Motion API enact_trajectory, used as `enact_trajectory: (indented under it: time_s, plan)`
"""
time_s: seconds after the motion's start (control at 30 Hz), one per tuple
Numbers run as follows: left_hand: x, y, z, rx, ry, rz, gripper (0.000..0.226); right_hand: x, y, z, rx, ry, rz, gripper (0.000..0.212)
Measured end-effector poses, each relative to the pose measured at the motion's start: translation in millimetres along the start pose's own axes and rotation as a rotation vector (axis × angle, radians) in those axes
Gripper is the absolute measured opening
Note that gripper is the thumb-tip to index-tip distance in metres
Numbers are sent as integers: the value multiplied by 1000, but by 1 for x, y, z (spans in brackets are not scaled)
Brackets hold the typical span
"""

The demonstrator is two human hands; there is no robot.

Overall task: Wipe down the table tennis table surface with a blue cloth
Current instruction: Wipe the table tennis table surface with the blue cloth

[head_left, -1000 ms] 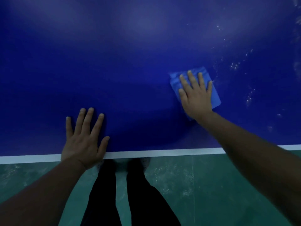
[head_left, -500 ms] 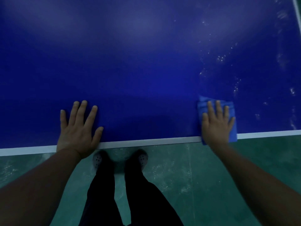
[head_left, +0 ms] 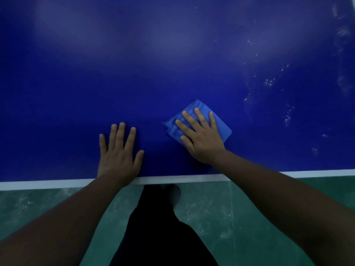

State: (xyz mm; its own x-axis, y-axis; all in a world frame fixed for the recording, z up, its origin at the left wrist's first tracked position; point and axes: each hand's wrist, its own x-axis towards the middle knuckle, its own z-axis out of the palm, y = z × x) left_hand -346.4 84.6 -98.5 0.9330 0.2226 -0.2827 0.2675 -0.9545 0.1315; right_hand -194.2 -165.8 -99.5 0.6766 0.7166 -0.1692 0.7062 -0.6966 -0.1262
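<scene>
The dark blue table tennis table (head_left: 172,64) fills the upper part of the head view, with a white line (head_left: 182,178) along its near edge. A folded blue cloth (head_left: 223,129) lies on the surface a little in from that edge, right of centre. My right hand (head_left: 201,139) presses flat on the cloth with straight, spread fingers and covers most of it. My left hand (head_left: 120,154) rests flat on the bare table just left of the cloth, fingers spread, heel near the white line.
White specks and smears (head_left: 269,81) dot the table surface at the right. Below the table edge lies a green floor (head_left: 221,217). My dark trouser legs (head_left: 161,227) stand close against the table's near edge.
My right hand slid the cloth from the near edge up and leftward, closer to my left hand. The left hand stayed flat on the table while the view shifted.
</scene>
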Motion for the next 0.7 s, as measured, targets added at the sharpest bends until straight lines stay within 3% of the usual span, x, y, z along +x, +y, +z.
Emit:
enact_trajectory:
  time_s: [0.13, 0.47, 0.7]
  plan:
    - [51, 0, -19, -15, -26, 50, 82, 37, 16, -11, -25, -34, -98, 53]
    - [193, -15, -74, -25, -7, 23, 73, 127, 64, -33, -35, -28, -125, 53]
    - [283, -5, -91, -50, -32, -109, 81, 193, 118, -48, -50, 5, -115, 55]
